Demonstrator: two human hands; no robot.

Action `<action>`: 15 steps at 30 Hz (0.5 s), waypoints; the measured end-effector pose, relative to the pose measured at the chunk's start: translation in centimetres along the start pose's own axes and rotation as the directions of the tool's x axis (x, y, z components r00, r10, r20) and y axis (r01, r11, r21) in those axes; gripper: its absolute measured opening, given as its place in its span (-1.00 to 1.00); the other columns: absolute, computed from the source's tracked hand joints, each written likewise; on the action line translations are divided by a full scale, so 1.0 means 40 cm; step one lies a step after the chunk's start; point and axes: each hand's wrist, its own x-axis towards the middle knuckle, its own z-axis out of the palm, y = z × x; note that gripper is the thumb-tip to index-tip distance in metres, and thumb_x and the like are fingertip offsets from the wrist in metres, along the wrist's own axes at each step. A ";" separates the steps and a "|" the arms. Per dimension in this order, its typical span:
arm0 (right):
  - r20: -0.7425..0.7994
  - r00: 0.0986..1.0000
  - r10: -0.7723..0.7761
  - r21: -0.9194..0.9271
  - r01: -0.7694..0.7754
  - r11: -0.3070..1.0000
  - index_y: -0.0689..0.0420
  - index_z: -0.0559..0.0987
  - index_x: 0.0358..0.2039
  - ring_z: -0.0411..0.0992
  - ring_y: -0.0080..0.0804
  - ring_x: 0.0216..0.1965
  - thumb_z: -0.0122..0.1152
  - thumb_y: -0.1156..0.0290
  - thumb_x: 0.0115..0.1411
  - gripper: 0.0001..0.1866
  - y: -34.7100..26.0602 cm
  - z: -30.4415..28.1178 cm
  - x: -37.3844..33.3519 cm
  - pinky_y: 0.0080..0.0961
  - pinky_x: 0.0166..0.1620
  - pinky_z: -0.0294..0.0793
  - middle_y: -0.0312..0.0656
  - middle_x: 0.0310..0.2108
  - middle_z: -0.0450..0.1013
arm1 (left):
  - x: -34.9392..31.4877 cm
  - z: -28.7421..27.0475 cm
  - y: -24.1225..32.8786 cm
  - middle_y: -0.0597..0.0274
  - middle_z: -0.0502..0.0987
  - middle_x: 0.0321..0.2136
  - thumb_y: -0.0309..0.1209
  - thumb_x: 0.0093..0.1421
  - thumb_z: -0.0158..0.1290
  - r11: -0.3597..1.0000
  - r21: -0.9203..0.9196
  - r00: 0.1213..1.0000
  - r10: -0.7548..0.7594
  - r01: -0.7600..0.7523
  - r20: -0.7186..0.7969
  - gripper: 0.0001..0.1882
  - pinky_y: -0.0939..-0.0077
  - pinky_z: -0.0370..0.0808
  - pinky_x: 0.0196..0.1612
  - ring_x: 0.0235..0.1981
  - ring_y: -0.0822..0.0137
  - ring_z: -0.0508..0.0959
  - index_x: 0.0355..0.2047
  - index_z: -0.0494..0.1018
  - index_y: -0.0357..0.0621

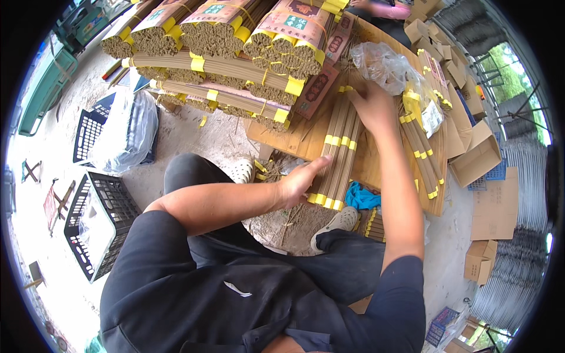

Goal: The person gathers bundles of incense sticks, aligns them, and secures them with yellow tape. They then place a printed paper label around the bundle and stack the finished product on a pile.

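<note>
A flat row of brown incense stick bundles, ringed with yellow bands, lies across the wooden table and juts past its near edge. My left hand grips the near end from the left side, thumb on top. At the far end my right hand is closed over the sticks; its fingertips are partly hidden. More banded incense bundles lie to the right of my right forearm. A crumpled clear plastic bag sits just beyond my right hand.
Stacked incense packs with pink wrappers rise at the table's far left. Dark plastic crates stand on the floor at left. Open cardboard boxes line the right side. A blue cloth lies below the table edge. Another person's pink sleeve shows at the top.
</note>
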 end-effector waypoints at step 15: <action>0.331 0.879 -0.343 -0.274 0.438 0.856 0.16 0.70 -0.19 0.58 0.07 -0.08 0.25 0.22 0.14 -0.68 0.202 0.263 0.368 -0.11 0.00 0.56 0.10 -0.17 0.61 | 0.008 -0.068 -0.033 0.52 0.29 -0.55 -0.21 0.45 0.00 0.815 0.154 0.749 0.576 -0.559 -0.327 -0.74 0.68 0.18 -0.48 -0.55 0.63 0.21 -0.38 0.37 -0.04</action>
